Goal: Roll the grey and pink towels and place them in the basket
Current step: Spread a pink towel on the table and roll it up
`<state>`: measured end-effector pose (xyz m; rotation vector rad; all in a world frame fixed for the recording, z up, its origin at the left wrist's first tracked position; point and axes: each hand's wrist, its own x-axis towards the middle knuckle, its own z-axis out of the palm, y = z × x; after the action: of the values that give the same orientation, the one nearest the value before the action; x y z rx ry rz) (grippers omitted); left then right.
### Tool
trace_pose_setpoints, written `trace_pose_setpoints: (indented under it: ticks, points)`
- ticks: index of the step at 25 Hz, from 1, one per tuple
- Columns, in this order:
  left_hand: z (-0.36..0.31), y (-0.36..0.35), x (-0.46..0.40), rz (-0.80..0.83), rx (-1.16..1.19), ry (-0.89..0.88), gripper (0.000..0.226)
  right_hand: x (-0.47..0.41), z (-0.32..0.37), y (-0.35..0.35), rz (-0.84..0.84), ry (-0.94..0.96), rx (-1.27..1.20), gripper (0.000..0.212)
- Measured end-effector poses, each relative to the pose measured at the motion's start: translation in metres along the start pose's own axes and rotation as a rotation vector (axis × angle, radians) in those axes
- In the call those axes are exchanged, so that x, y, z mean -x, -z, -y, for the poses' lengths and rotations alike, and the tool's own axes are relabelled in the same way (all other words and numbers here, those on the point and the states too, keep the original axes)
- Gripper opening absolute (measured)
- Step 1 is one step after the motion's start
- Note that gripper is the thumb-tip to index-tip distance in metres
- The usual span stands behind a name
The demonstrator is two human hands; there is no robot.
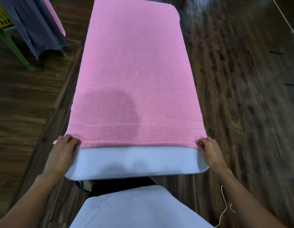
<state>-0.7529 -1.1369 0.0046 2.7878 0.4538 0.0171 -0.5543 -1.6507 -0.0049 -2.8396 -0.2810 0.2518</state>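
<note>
A pink towel (134, 66) lies spread flat along a long white table (136, 162), covering nearly all of it. My left hand (64, 152) pinches the towel's near left corner, fingers curled over the hem. My right hand (208, 150) pinches the near right corner the same way. A grey towel (32, 27) hangs over a green stool at the upper left, with another pink cloth (54, 15) hanging beside it. A yellow basket (0, 18) sits at the far upper left edge, mostly out of view.
Dark wooden floor surrounds the table on both sides. The green stool's leg (14, 50) stands left of the table. A white cord (224, 206) dangles near my right forearm. A strip of bare white tabletop lies between the towel's hem and me.
</note>
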Motion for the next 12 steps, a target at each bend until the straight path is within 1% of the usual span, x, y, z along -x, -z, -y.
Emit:
trace_pose_setpoints:
  ticks: [3, 7, 10, 12]
  points:
    - [-0.009, -0.012, 0.021, 0.000, 0.034, 0.069, 0.028, 0.015, -0.002, -0.008, -0.044, -0.003, -0.060, 0.019]
    - [-0.012, -0.011, 0.019, 0.031, 0.089, 0.161, 0.033, 0.011, -0.003, -0.007, -0.008, -0.006, -0.098, 0.021]
    - [-0.010, -0.008, 0.016, 0.040, 0.050, 0.142, 0.037, 0.011, -0.008, -0.007, 0.036, -0.068, -0.144, 0.018]
    - [-0.004, -0.003, 0.014, 0.063, 0.033, 0.075, 0.037, 0.010, -0.013, -0.002, 0.090, -0.090, -0.143, 0.018]
